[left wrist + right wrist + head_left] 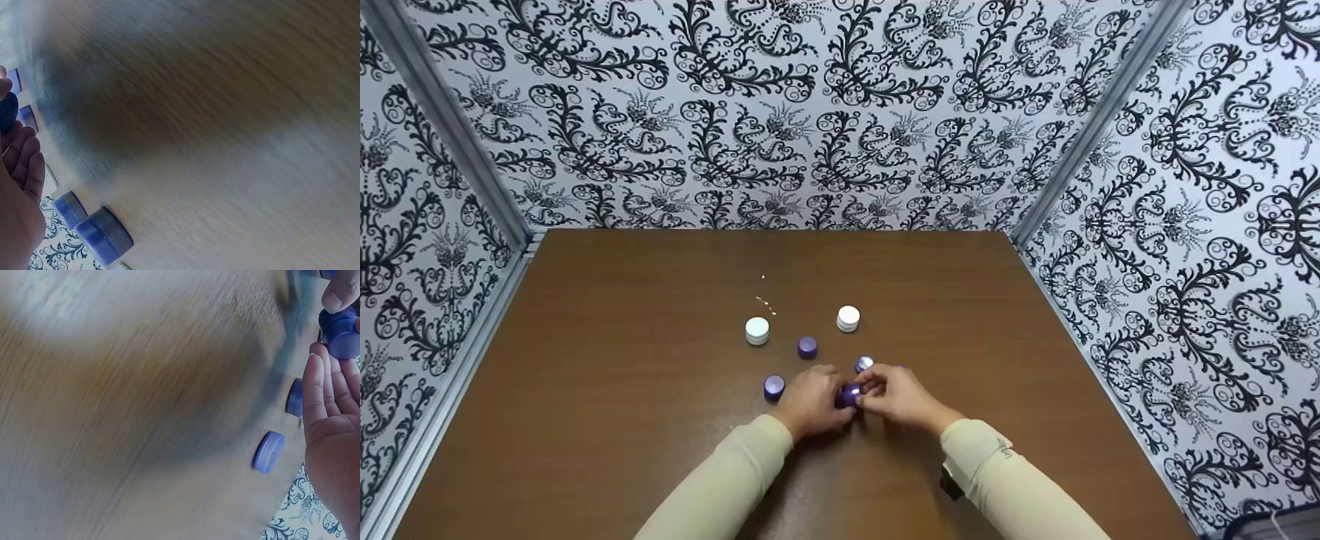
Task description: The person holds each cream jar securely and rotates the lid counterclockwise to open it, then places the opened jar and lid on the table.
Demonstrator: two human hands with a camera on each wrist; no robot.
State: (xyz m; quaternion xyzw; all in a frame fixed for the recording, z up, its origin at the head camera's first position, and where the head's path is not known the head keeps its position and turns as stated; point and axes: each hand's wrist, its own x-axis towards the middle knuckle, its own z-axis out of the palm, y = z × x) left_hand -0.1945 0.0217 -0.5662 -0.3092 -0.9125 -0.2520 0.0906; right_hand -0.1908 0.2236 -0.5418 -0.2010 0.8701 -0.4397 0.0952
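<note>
Both hands meet at one small purple jar (849, 394) near the middle of the brown table. My left hand (812, 401) grips it from the left, its fingers partly hiding it. From the other side, my right hand (906, 397) pinches the same jar with thumb and fingers. In the right wrist view the held jar (340, 334) lies tilted between the two hands. Left of my left hand stands another purple jar (774, 387). Just beyond my right fingers is a purple jar with a bright, shiny top (864, 364).
Farther back stand a third purple jar (808, 346) and two white jars, one on the left (757, 331) and one on the right (848, 319). Small pale bits (766, 303) lie behind them. A flat purple lid (269, 451) shows in the right wrist view. Patterned walls enclose the table.
</note>
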